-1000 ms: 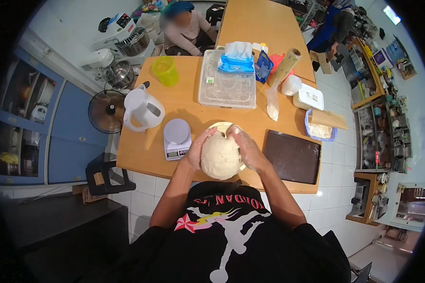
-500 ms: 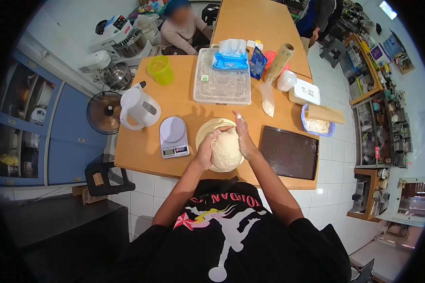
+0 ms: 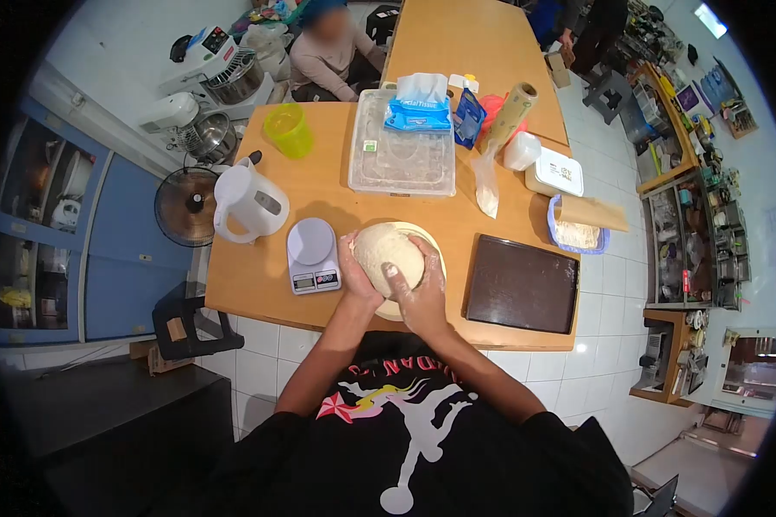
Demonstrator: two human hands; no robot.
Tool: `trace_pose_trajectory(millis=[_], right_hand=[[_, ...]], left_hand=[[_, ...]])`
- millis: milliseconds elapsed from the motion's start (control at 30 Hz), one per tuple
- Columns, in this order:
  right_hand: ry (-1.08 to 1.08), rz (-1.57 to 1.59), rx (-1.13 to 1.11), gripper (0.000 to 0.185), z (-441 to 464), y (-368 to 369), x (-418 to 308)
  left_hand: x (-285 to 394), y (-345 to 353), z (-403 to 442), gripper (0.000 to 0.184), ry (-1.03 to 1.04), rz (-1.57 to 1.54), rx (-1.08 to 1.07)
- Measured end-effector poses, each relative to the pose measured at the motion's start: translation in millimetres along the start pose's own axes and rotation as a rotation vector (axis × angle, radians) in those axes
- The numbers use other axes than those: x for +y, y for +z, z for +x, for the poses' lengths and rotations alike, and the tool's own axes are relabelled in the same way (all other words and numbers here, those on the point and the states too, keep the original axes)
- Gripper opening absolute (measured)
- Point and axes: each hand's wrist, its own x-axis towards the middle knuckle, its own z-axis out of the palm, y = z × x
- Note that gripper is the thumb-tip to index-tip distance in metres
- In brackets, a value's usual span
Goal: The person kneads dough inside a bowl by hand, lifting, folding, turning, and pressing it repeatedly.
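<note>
A large round ball of pale dough (image 3: 386, 256) is cupped between my two hands, above a cream-coloured bowl (image 3: 437, 250) that it partly hides. My left hand (image 3: 359, 274) supports the dough from its left and lower side. On the right, my right hand (image 3: 422, 289) curls round it, with flour-dusted fingers and the thumb lying on the front. Just left of my hands sits a white kitchen scale (image 3: 312, 255) with a bare platform. A dark baking tray (image 3: 523, 284) lies flat to the right.
Left stand a white kettle (image 3: 252, 202) and a yellow cup (image 3: 290, 129). A lidded clear box (image 3: 401, 164) bears a tissue pack (image 3: 418, 102). At right are a wrap roll (image 3: 513, 114), a white tub (image 3: 553, 171) and a flour basket (image 3: 578, 234). A person (image 3: 334, 60) sits across.
The dough has shifted up and left over the bowl. My right hand has turned from flat along its side to wrapped round its front. My left hand has moved slightly left.
</note>
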Motion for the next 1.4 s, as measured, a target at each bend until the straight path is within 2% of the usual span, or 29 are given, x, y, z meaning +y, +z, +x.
trace_pose_trajectory(millis=[33,133,200,267,300,400,433,467,500,533,633,733,767,867,900,1000,1100,1167,1267,1367,1400], right_hand=[[0.046,0.068,0.002,0.05,5.6,-3.1,-1.5],[0.177,0.139,0.007,0.044,23.6,-14.1,-4.4],[0.175,0.085,-0.019,0.039,30.7,-24.7,-0.2],[0.204,0.096,-0.046,0.036,35.6,-30.5,-4.3],[0.171,0.067,-0.034,0.036,29.9,-29.4,-0.7],[0.094,0.0,0.012,0.036,26.8,-13.8,4.1],[0.109,-0.011,0.048,0.036,24.2,-7.0,2.1],[0.132,-0.022,0.083,0.036,19.9,-3.0,1.0],[0.03,-0.149,0.122,0.035,20.9,0.5,5.0],[0.062,-0.173,0.113,0.034,22.9,1.8,8.3],[0.117,-0.21,0.076,0.028,29.2,-0.9,17.5],[0.394,-0.001,-0.079,0.025,40.2,-9.7,24.1],[0.387,0.045,-0.064,0.025,43.3,-9.0,29.4],[0.578,0.506,-0.169,0.032,51.0,-15.5,34.0],[0.584,0.561,-0.215,0.036,52.9,-19.1,34.6],[0.861,1.006,-0.287,0.041,49.6,-19.3,29.9],[0.925,1.112,-0.353,0.044,45.3,-21.8,22.6],[0.912,1.078,-0.358,0.044,39.6,-23.2,20.6],[0.888,1.076,-0.381,0.044,29.4,-25.0,19.8],[0.775,0.956,-0.458,0.041,22.4,-31.2,17.4],[0.719,0.894,-0.489,0.039,22.3,-32.5,15.0]], left_hand=[[5.4,3.2,-0.1,0.055,-0.017,0.031,-0.077],[3.4,-5.0,11.0,0.057,0.287,0.754,0.083],[11.6,3.5,-1.1,0.057,0.425,0.953,0.137],[30.1,27.0,-13.8,0.057,0.304,0.842,0.075],[22.2,20.7,-8.8,0.05,0.268,0.838,-0.084],[1.8,18.0,0.2,0.041,0.505,1.255,-0.04],[-6.1,15.0,8.5,0.04,0.555,1.227,0.066],[-10.3,10.9,8.5,0.037,0.537,1.205,0.093],[-12.2,8.3,8.0,0.035,0.519,1.186,0.117],[-13.4,4.7,8.2,0.033,0.5,1.169,0.136],[-15.1,-12.2,9.3,0.026,0.439,0.799,0.086],[-9.1,-12.2,1.9,0.024,0.282,0.541,0.056],[-7.7,-14.8,5.1,0.024,0.229,0.463,0.028],[-0.9,-2.9,-2.7,0.026,0.148,0.343,-0.014],[1.2,1.8,-4.6,0.027,0.139,0.342,-0.005],[3.4,7.5,-4.9,0.028,0.167,0.418,0.026],[6.6,1.1,0.4,0.032,0.29,0.65,0.043],[14.1,2.1,0.2,0.038,0.341,0.804,0.001],[11.7,-11.7,10.1,0.039,0.274,0.882,0.142],[16.3,-4.5,6.9,0.04,0.218,0.883,0.089],[15.5,-2.1,6.2,0.039,0.152,0.753,0.054]])
